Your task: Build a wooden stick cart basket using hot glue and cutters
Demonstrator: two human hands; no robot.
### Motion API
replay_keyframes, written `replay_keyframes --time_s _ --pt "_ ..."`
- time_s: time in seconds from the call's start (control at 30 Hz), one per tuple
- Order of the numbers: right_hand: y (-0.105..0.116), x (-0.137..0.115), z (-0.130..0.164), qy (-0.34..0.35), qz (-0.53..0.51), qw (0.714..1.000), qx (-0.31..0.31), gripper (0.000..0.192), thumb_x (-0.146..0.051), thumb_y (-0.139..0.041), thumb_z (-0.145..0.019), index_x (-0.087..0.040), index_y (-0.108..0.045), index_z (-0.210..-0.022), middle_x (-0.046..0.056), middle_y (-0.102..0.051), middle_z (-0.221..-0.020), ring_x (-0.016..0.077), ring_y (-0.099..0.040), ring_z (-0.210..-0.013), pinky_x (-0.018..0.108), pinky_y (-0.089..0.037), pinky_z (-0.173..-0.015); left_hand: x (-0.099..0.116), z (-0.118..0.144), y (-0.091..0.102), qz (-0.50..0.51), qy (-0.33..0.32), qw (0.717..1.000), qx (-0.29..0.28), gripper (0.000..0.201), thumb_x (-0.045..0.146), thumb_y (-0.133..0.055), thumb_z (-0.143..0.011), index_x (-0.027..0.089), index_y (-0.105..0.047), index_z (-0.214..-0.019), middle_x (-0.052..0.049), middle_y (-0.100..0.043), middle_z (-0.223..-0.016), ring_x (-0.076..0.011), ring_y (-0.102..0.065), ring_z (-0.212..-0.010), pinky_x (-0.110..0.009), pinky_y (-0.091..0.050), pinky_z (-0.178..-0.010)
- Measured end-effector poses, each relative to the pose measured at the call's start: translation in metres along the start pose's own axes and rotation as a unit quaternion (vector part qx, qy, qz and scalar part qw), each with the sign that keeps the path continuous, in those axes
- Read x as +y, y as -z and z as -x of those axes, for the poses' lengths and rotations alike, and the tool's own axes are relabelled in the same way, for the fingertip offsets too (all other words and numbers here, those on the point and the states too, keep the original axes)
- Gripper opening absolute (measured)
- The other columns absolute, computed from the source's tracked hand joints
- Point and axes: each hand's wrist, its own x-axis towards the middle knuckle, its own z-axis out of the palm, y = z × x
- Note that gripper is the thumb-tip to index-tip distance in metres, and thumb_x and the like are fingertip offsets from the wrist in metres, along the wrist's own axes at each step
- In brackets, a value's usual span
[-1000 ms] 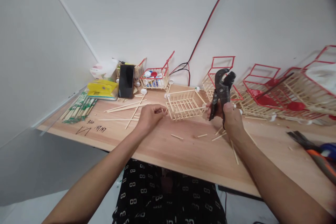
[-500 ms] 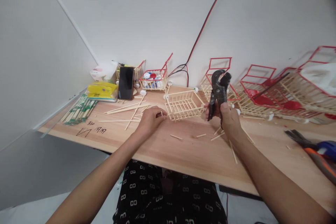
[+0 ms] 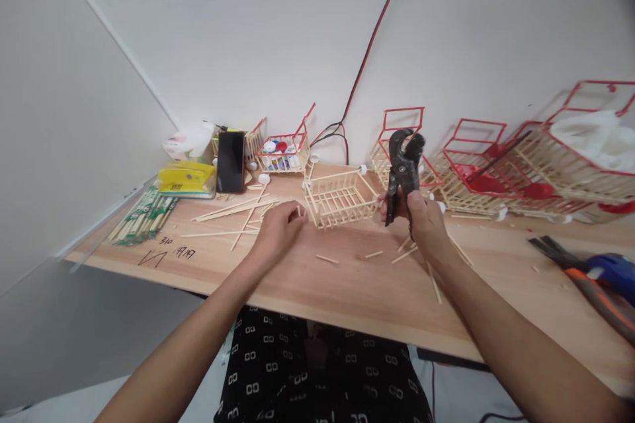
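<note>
In front of me a small basket frame of pale wooden sticks (image 3: 342, 201) rests on the table, with white round wheels at its far side. My left hand (image 3: 278, 230) is closed in a pinch at its near left corner; a short pale stick end (image 3: 298, 211) shows between thumb and finger. Whether that hand touches the frame I cannot tell. My right hand (image 3: 421, 221) is wrapped round the handles of a black pipe cutter (image 3: 405, 168), held upright with its curved jaw on top. Its fingers are close to the frame's right end.
Loose sticks (image 3: 235, 210) lie left of my left hand, and short offcuts (image 3: 327, 259) lie nearer me. Behind them are a phone (image 3: 231, 162), a yellow tissue pack (image 3: 187, 180) and bundled sticks (image 3: 143, 218). Red-trimmed stick carts (image 3: 476, 172) line the wall; pliers (image 3: 585, 277) lie right.
The view has turned slightly to the right, so the things appear farther left. Both hands keep nearly the same place by the stick frame, and the cutter stays in my right hand.
</note>
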Motion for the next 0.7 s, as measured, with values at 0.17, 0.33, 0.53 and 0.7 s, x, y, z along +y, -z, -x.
replay_keyframes --time_s 0.17,0.33,0.53,0.7 --pt "-0.001 -0.007 0.0 -0.009 -0.01 1.0 -0.004 0.057 -0.072 -0.048 -0.088 -0.019 -0.07 -0.091 0.009 -0.069 -0.076 0.0226 -0.064 -0.065 0.037 -0.054 -0.06 0.002 0.026 0.013 0.344 0.158 0.923 -0.063 0.026 0.037 -0.077 -0.073 0.014 -0.067 -0.082 -0.001 -0.063 -0.072 -0.0108 -0.053 -0.063 -0.025 -0.038 -0.062" --pt "-0.012 -0.029 0.008 -0.059 -0.035 0.995 -0.072 0.051 -0.067 -0.06 -0.083 -0.016 -0.068 -0.088 0.003 -0.061 -0.064 0.017 -0.058 -0.057 0.031 -0.049 -0.055 0.036 0.052 0.015 0.42 0.22 0.873 -0.118 0.033 0.037 -0.084 -0.07 0.01 -0.073 -0.087 -0.001 -0.065 -0.074 -0.006 -0.05 -0.061 -0.021 -0.037 -0.06" --pt "-0.029 -0.051 0.02 -0.087 -0.027 0.979 -0.185 0.045 -0.06 -0.067 -0.081 -0.016 -0.065 -0.09 0.0 -0.059 -0.063 0.0145 -0.055 -0.058 0.028 -0.045 -0.058 0.079 0.036 -0.009 0.405 0.183 0.869 -0.219 0.036 0.045 -0.077 -0.077 0.01 -0.071 -0.08 -0.006 -0.07 -0.076 -0.0074 -0.055 -0.057 -0.021 -0.038 -0.055" --pt "-0.026 -0.054 0.017 -0.073 -0.038 0.969 -0.232 0.039 -0.056 -0.067 -0.081 -0.02 -0.055 -0.073 -0.001 -0.063 -0.058 0.0152 -0.06 -0.059 0.027 -0.044 -0.06 0.094 0.014 -0.028 0.36 0.14 0.889 -0.246 0.04 0.049 -0.077 -0.077 0.01 -0.07 -0.073 -0.004 -0.067 -0.062 -0.0078 -0.055 -0.053 -0.02 -0.037 -0.051"
